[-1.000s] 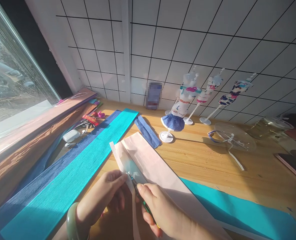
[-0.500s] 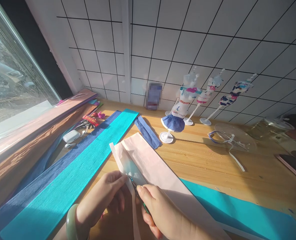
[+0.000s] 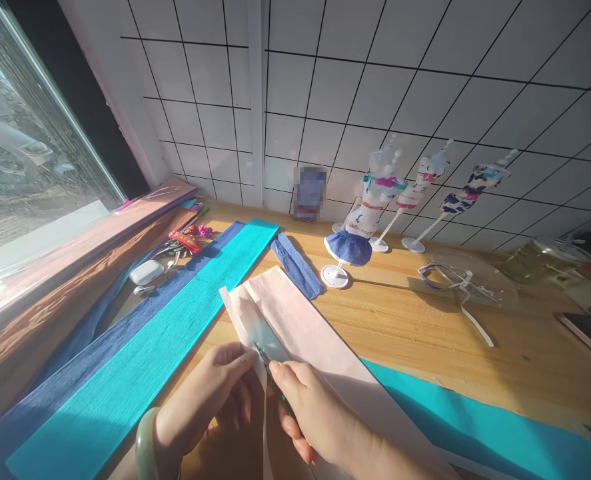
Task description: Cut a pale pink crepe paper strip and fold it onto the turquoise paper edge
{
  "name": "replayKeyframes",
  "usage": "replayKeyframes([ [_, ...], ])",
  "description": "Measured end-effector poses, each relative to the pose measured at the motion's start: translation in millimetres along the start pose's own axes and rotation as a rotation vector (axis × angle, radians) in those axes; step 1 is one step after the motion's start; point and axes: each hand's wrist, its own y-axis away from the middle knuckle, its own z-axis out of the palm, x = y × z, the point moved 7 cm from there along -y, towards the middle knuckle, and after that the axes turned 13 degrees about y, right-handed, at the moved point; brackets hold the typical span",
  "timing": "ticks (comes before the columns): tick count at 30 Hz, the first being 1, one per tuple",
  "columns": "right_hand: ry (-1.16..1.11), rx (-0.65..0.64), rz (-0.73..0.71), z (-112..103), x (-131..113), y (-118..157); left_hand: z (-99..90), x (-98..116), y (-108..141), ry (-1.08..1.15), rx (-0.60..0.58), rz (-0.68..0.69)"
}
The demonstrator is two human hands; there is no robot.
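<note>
A pale pink sheet of crepe paper (image 3: pixel 295 313) lies in front of me, with a narrow strip along its left edge. My left hand (image 3: pixel 225 380), a green bangle at its wrist, pinches that edge between thumb and finger. Small scissors (image 3: pixel 270 375) are gripped in my right hand (image 3: pixel 308 407), their tips at the paper just right of my left fingertips. Bright turquoise paper (image 3: pixel 175 327) stretches diagonally to the left, and another turquoise piece (image 3: pixel 470 413) extends from under the pink paper at the right. A short blue piece (image 3: pixel 298 265) rests beyond the pink paper.
Small dress forms stand at the back, the nearest with a blue skirt (image 3: pixel 351 247). Keys (image 3: pixel 178 245) and a white earphone case (image 3: pixel 146 271) sit left. On the right are a clear disc with ribbon (image 3: pixel 468 283), a glass jar (image 3: pixel 540 260) and a phone (image 3: pixel 590 333).
The scissors and my right hand have shifted slightly up and left along the paper's edge. The view has moved a little. My left hand keeps its pinch.
</note>
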Motion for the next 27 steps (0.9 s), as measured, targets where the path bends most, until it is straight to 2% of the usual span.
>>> replayKeyframes([
  [15, -0.003, 0.001, 0.003, 0.7, -3.6, -1.7, 0.8, 4.2, 0.9, -0.009, 0.034, -0.016],
  [22, -0.006, 0.004, -0.027, 1.6, -0.7, -2.3, -4.5, 4.3, 0.1, 0.067, 0.084, 0.019],
  [27, -0.028, -0.020, 0.006, 3.3, -6.5, -3.3, -3.8, 3.8, 1.4, 0.087, 0.095, -0.001],
])
